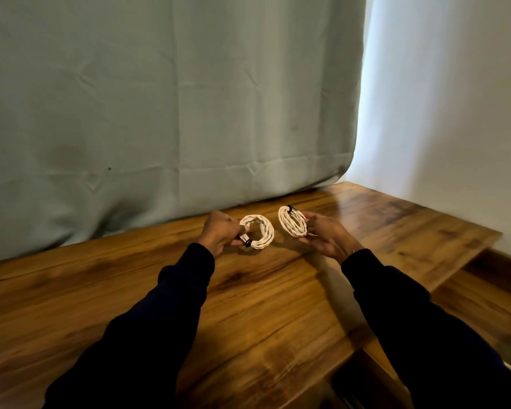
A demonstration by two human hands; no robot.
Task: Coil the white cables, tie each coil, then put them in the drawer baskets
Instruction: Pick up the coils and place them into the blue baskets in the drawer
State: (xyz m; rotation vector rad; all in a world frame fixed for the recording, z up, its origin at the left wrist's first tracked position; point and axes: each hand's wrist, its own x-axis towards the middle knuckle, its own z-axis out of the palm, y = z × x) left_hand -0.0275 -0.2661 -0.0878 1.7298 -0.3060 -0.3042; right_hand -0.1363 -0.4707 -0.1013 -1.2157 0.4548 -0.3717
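Both white cables were already coiled and tied with dark bands: the left hand [219,231] pinched the left coil [257,235] and the right hand [326,233] gripped the right coil [292,221], both just above the desk [248,305]. Stowing apparently remained, though no drawer baskets showed. The desk's right edge lay near, a curtain [160,98] close behind.

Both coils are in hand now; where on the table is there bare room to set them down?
Bare wood runs between the two sleeves, from the near edge of the table up to the hands. More lies left of the left hand, below the grey curtain. It is crowded only where the left coil and right coil hang by the right hand.
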